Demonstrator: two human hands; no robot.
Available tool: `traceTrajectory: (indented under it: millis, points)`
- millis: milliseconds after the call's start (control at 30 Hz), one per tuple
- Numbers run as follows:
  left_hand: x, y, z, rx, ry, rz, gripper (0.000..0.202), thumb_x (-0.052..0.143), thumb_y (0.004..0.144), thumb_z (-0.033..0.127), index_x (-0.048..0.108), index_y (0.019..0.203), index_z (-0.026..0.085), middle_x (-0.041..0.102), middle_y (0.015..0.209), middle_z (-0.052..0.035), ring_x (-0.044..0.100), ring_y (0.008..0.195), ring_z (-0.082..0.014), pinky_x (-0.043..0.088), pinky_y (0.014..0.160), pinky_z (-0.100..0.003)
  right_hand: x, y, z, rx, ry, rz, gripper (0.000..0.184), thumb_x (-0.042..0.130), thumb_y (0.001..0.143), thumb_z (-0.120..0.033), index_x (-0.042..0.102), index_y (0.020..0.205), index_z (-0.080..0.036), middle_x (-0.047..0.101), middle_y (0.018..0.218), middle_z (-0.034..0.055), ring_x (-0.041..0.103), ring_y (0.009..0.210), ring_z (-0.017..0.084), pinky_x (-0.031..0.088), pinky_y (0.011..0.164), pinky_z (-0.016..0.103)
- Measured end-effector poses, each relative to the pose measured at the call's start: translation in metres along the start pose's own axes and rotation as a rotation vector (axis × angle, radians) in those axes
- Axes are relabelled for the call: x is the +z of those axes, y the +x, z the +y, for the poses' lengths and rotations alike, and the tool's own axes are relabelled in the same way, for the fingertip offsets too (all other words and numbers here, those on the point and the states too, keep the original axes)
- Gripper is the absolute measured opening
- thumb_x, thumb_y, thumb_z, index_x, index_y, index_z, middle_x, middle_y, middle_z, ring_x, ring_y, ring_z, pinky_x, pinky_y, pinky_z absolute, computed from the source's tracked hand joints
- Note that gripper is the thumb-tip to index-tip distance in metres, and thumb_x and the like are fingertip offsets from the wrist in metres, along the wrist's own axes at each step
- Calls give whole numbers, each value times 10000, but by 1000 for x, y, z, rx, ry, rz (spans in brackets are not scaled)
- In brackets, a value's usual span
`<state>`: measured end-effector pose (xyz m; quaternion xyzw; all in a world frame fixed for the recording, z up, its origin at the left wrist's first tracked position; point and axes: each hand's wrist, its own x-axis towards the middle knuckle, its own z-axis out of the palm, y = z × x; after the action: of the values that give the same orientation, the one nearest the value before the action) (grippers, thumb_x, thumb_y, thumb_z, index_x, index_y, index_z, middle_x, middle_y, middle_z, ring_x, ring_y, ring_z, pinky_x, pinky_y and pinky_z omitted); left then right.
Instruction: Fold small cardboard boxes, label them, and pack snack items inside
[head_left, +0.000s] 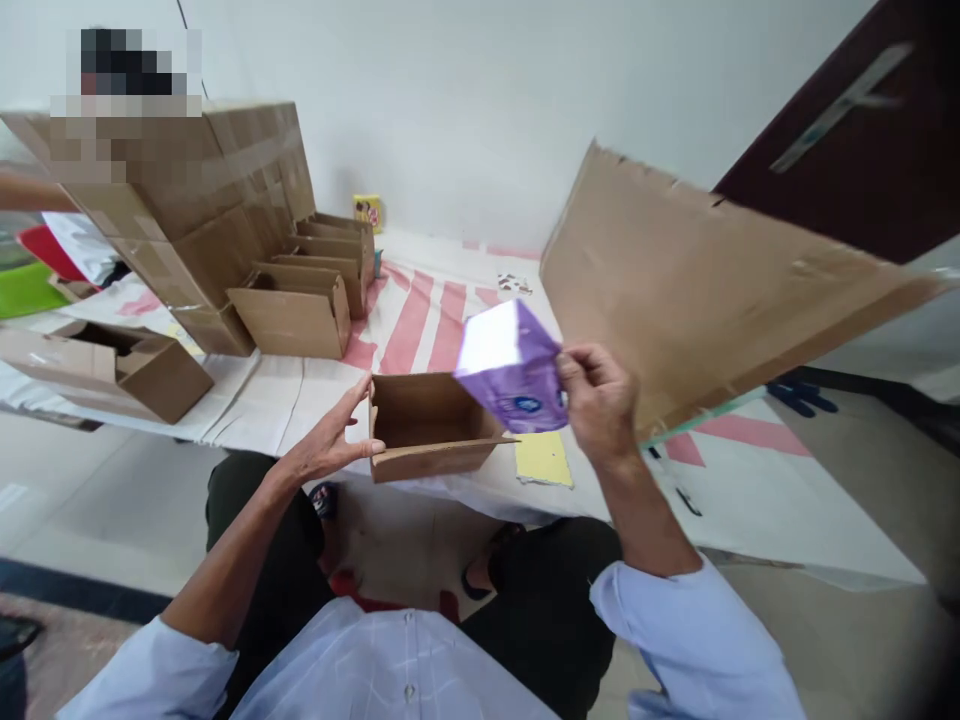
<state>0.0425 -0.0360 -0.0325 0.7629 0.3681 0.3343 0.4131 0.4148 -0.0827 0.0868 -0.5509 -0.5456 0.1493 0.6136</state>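
My left hand (334,440) grips the left end of an open cardboard box (431,465), thumb at its front corner and fingers at the back corner. The inside of this box is in shadow, and the part I can see holds nothing. In my right hand (600,395) is a purple packet (499,390) with a bright white face and a dark blue oval mark. I pinch it by its right edge, tilted above the right end of the box. A torn yellow card (544,460) lies beside the box, below the packet.
Open cardboard boxes (289,325) stand in a row at the left, against a tall carton wall (232,180). Another open box (150,375) sits at the far left. A large cardboard sheet (697,290) leans at the right. Behind the cartons is another person's arm (34,190).
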Motion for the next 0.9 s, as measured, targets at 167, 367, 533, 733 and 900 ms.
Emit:
traceTrajectory:
  millis: [167,367,533,733,900]
  points:
    - [-19,29,31,103,85,135,996,872,868,576,419,1719,323,378,1782,-169,408,1612,-438,537,1171,-556,30,4,-24,-153,-118,-144,182,606,999,-389,645,894,-245,782,1124,75,725,872,200,600,728,329]
    - [-1,51,90,172,-420,53,947,822,927,514,364,1734,323,621,1572,-178,707,1269,-378,655,895,-444,62,-2,-52,-299,-379,-256,212,473,1061,-268,676,1003,-256,750,1234,128,695,1224,297,554,1095,444]
    - [13,71,106,202,-609,189,967,848,885,485,379,1705,279,659,1527,-145,706,1263,-386,662,763,-356,75,-3,-60,-283,-237,-138,349,518,1075,-421,600,1359,-236,597,1537,179,569,1444,319,550,1117,443]
    - [-1,95,119,340,-666,257,982,852,854,497,390,1687,257,631,1561,-149,681,1318,-358,658,844,-361,82,9,-62,-104,117,-358,740,439,1076,-661,345,1671,-233,583,1610,174,615,1402,315,593,1074,429]
    - [-13,106,118,368,-663,183,1034,860,844,489,365,1722,261,659,1542,-156,677,1343,-382,625,936,-416,88,19,-59,-117,224,-358,715,419,1082,-592,366,1684,-210,593,1607,160,607,1399,317,602,1076,428]
